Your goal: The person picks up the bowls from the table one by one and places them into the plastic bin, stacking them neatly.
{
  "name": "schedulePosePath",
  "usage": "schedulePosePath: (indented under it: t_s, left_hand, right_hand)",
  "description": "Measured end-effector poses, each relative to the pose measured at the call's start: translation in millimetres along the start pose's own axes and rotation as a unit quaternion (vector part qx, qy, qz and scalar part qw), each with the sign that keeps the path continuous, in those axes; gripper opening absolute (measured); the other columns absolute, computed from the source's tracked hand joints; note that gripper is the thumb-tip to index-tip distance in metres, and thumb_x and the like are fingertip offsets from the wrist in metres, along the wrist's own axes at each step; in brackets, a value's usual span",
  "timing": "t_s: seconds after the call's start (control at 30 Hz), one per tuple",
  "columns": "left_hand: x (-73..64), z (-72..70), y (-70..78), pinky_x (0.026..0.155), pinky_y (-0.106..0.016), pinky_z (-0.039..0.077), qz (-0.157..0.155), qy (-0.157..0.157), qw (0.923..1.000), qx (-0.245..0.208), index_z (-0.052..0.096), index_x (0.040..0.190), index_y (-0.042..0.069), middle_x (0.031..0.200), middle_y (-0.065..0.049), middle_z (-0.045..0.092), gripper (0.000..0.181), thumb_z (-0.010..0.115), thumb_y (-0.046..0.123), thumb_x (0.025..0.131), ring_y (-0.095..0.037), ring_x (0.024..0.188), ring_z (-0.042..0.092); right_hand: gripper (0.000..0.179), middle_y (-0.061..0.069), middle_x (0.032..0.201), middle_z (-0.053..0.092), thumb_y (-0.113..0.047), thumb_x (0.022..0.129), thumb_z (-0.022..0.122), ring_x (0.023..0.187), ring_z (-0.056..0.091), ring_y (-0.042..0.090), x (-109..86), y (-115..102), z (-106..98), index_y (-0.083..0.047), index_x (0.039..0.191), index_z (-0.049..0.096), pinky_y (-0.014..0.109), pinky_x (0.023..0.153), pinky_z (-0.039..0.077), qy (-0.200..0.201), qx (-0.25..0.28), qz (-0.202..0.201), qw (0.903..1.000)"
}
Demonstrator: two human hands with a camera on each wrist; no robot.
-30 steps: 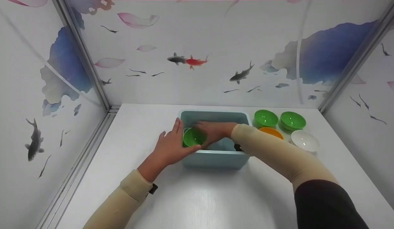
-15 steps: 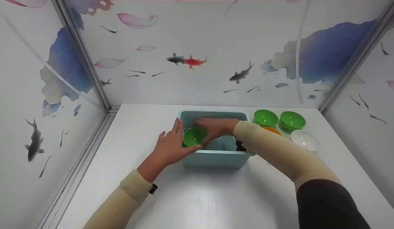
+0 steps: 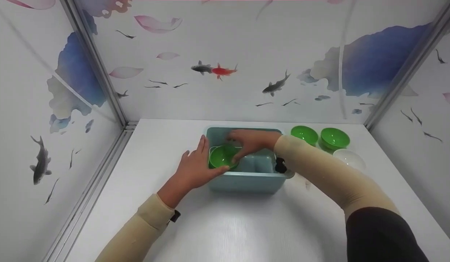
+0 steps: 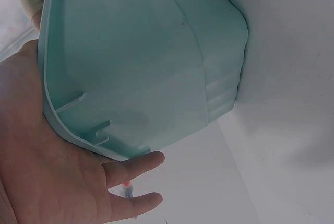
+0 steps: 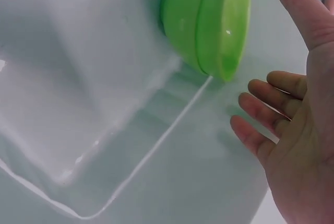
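A pale blue-green plastic bin (image 3: 246,182) stands on the white table. Inside, at its left end, sits a green bowl (image 3: 221,157); in the right wrist view this bowl (image 5: 209,20) has a stepped wall. My left hand (image 3: 196,167) rests on the bin's left rim with the thumb along the front rim. In the left wrist view its straight fingers (image 4: 136,165) lie against the bin wall (image 4: 125,62). My right hand (image 3: 254,141) is over the bin, beside the bowl. Its fingers (image 5: 253,108) are loosely bent and apart from the bowl, holding nothing.
Two green bowls (image 3: 335,138) and a white bowl (image 3: 350,157) stand on the table right of the bin, partly behind my right sleeve (image 3: 319,171). Printed wall panels (image 3: 225,98) enclose the back and sides.
My right hand has drawn up and to the right, off the green bowl in the bin. My right sleeve now covers the orange bowl. The left hand has stayed put.
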State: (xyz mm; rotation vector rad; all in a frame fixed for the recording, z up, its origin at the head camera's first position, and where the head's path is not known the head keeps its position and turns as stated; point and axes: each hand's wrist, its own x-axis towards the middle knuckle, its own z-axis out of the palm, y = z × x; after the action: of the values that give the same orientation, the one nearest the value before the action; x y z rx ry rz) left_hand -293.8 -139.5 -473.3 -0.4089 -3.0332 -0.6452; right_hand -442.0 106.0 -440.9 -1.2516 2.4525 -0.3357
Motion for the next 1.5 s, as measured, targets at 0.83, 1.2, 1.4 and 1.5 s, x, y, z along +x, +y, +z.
schedulePosePath:
  t_s: [0.83, 1.2, 1.4, 1.5]
  left_hand:
    - [2.9, 1.2, 0.2, 0.128, -0.068, 0.025, -0.003, 0.004, 1.0, 0.002, 0.01, 0.176, -0.001, 0.185, -0.017, 0.009, 0.13, 0.057, 0.088, 0.093, -0.035, 0.161, 0.04]
    - [2.7, 1.1, 1.2, 0.127, -0.068, 0.027, -0.003, 0.009, 1.0, 0.0, 0.01, 0.175, -0.002, 0.185, -0.018, 0.009, 0.13, 0.058, 0.087, 0.093, -0.038, 0.157, 0.045]
    - [1.5, 3.2, -1.5, 0.128, -0.068, 0.025, -0.001, 0.003, 1.0, -0.007, 0.01, 0.175, -0.002, 0.185, -0.018, 0.007, 0.13, 0.058, 0.087, 0.094, -0.036, 0.16, 0.041]
    - [1.3, 2.7, -1.0, 0.127, -0.069, 0.025, 0.005, 0.005, 0.9999, -0.012, 0.011, 0.175, -0.003, 0.185, -0.018, 0.008, 0.13, 0.058, 0.087, 0.094, -0.036, 0.161, 0.039]
  right_hand:
    - [0.033, 0.007, 0.134, 0.074, -0.023, 0.108, 0.076, 0.117, 0.069, 0.021, -129.3, 22.9, -33.5, -0.015, 0.14, 0.071, 0.047, 0.102, 0.057, 0.246, 0.116, -0.056, 0.9606]
    - [0.025, 0.008, 0.124, 0.076, -0.004, 0.105, 0.076, 0.106, 0.069, 0.017, -205.8, 58.7, 5.4, -0.006, 0.13, 0.074, 0.013, 0.095, 0.051, 0.364, 0.118, 0.019, 0.9238]
    - [0.019, 0.007, 0.117, 0.077, -0.004, 0.105, 0.076, 0.101, 0.068, 0.007, -241.6, 67.3, 24.6, -0.005, 0.124, 0.076, 0.009, 0.09, 0.05, 0.422, 0.087, 0.046, 0.9013]
    - [0.018, 0.011, 0.115, 0.076, -0.001, 0.103, 0.077, 0.101, 0.066, 0.003, -257.2, 75.0, 35.0, -0.004, 0.121, 0.076, 0.009, 0.089, 0.051, 0.442, 0.075, 0.055, 0.8921]
